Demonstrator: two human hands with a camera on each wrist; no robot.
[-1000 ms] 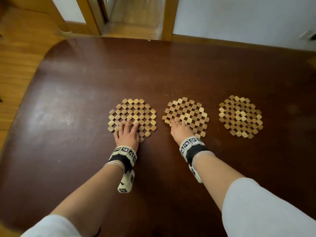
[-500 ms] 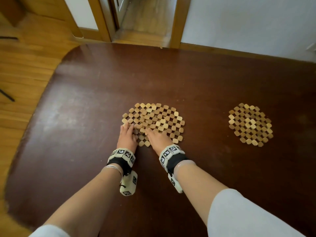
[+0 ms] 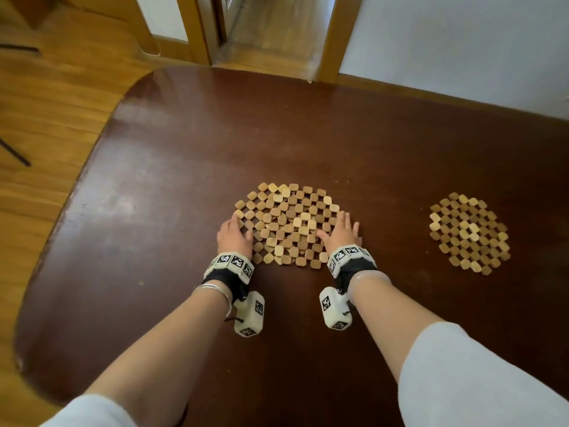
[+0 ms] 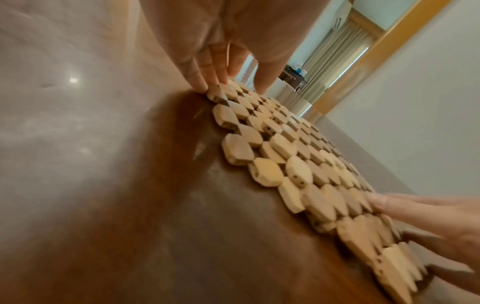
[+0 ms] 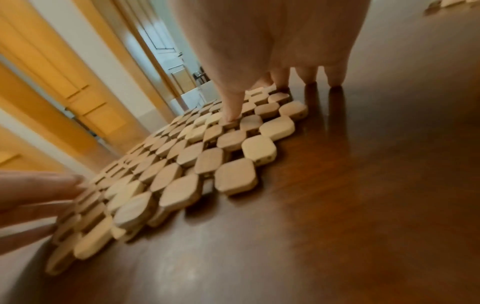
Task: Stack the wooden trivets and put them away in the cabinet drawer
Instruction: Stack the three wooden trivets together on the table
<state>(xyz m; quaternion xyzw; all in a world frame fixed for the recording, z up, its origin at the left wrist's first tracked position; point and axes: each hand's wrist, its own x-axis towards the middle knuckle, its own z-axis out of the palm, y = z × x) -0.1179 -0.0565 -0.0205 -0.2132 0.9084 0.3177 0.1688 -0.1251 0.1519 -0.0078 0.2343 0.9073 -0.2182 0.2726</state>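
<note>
Our left hand (image 3: 234, 238) and right hand (image 3: 340, 234), fingers spread flat, flank the two overlapped trivets (image 3: 288, 224) on the tabletop (image 3: 184, 180). Linked wooden tiles look light but floppy; we'd lift by opposite edges. The third trivet (image 3: 469, 233) lies well right.

Two trivets (image 3: 286, 226) overlapped; third trivet (image 3: 469, 233) well apart.

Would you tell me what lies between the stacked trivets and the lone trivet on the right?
Only bare table separates the stacked trivets from the lone trivet, as the head view shows.
</note>
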